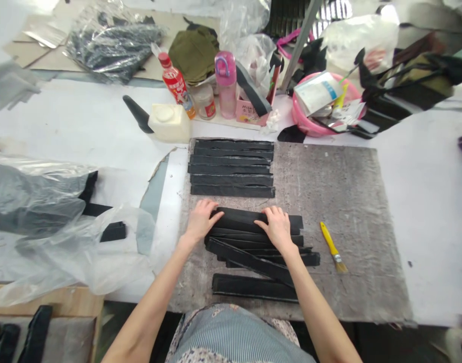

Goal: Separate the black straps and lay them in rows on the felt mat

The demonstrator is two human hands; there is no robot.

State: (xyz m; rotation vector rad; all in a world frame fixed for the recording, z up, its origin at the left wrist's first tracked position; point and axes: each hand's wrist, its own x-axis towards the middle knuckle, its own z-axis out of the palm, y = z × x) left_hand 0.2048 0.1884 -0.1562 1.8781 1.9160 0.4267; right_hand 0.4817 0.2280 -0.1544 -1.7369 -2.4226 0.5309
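Striped apron showing; left hand and right hand are touching black strip, fingers apart; low forearm maybe snagging slanted strip.

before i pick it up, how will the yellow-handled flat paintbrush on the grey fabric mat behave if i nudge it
The yellow-handled flat paintbrush will probably pivot or slide rather than roll, since its metal band looks wide and flat. It's likely light, given the slim handle. The rough-looking grey fabric mat may drag on it a little.
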